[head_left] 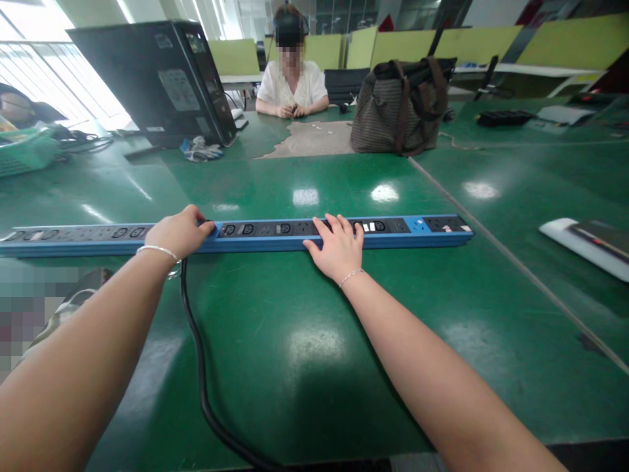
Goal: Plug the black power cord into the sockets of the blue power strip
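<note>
A long blue power strip (255,244) with black socket sections lies across the green table in front of me. Over its left half, my left hand (179,229) is closed, thumb and fingers pinched together at the strip's top. A black power cable (196,334) comes out from under this hand and runs down towards the table's near edge. Its end is hidden in my fingers, so I cannot see the plug or whether it sits in a socket. My right hand (339,246) rests on the strip right of the middle, fingers spread over the sockets and the near side.
Across the green table (304,301) sits a person (292,88) with hands together. A black computer case (162,85), gloves (201,149), a brown bag (393,111) and a green basket (27,151) stand farther back. A white object (584,246) lies at the right.
</note>
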`<action>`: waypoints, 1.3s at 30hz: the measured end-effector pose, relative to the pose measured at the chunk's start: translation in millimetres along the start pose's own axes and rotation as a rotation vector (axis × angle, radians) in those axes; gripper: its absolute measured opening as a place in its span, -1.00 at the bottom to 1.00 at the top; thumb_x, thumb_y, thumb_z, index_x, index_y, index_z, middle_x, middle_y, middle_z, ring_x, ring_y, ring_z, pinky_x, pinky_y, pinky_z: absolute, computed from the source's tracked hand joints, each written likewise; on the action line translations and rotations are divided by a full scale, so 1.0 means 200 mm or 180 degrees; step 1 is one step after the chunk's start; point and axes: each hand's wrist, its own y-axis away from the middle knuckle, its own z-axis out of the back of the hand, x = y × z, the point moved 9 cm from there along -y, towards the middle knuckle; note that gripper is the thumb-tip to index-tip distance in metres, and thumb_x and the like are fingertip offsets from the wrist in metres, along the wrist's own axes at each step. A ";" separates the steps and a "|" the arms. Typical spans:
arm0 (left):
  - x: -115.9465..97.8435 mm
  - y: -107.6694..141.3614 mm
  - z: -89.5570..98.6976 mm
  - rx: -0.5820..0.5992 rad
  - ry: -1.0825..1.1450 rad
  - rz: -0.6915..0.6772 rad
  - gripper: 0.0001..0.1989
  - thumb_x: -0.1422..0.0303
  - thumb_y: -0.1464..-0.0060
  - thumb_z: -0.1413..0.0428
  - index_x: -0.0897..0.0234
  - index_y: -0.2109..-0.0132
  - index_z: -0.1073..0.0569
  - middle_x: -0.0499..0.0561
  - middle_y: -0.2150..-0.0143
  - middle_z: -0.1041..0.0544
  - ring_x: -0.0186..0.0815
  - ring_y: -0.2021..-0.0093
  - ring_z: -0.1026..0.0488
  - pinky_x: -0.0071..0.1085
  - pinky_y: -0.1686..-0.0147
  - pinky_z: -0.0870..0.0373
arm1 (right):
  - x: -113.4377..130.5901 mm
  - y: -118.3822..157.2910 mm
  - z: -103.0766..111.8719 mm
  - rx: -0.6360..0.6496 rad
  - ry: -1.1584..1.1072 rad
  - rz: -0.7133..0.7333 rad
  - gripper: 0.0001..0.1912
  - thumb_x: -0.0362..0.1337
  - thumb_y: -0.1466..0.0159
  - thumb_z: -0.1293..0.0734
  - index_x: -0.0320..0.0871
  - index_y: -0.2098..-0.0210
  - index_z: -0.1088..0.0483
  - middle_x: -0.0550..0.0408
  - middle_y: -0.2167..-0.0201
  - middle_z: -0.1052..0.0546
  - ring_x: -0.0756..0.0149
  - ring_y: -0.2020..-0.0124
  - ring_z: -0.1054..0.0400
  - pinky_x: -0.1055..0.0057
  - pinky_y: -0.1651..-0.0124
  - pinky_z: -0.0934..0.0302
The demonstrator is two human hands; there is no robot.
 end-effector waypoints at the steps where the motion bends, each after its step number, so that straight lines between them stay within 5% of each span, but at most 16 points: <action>1: 0.00 0.01 -0.01 -0.0013 -0.0001 0.0013 -0.48 -0.01 -0.08 0.11 0.25 -0.02 -0.33 0.29 -0.01 -0.49 0.06 0.00 -0.43 -0.11 0.08 -0.31 | 0.00 0.00 0.00 0.0001 -0.0003 -0.0004 -0.44 0.07 -0.27 -0.19 0.01 -0.19 -0.28 0.01 -0.24 -0.28 0.05 -0.27 -0.02 -0.08 -0.26 0.26; 27: -0.02 0.02 -0.01 0.0008 -0.0057 0.0110 -0.48 0.01 -0.10 0.14 0.28 -0.04 -0.31 0.37 -0.03 -0.47 0.09 -0.01 -0.43 -0.06 0.08 -0.32 | 0.00 0.00 0.00 0.0078 -0.0015 -0.0044 -0.44 0.07 -0.28 -0.18 0.00 -0.20 -0.26 0.01 -0.25 -0.26 0.04 -0.27 0.00 -0.08 -0.27 0.29; 39: -0.03 0.13 -0.05 -0.0497 0.0180 0.0292 -0.40 0.00 -0.16 0.30 0.35 -0.10 -0.25 0.42 0.09 -0.51 0.14 0.04 -0.46 -0.01 0.13 -0.31 | 0.01 0.00 0.00 0.0044 0.0001 -0.0039 -0.45 0.06 -0.29 -0.17 -0.01 -0.20 -0.27 -0.01 -0.25 -0.26 0.01 -0.26 -0.01 -0.10 -0.26 0.28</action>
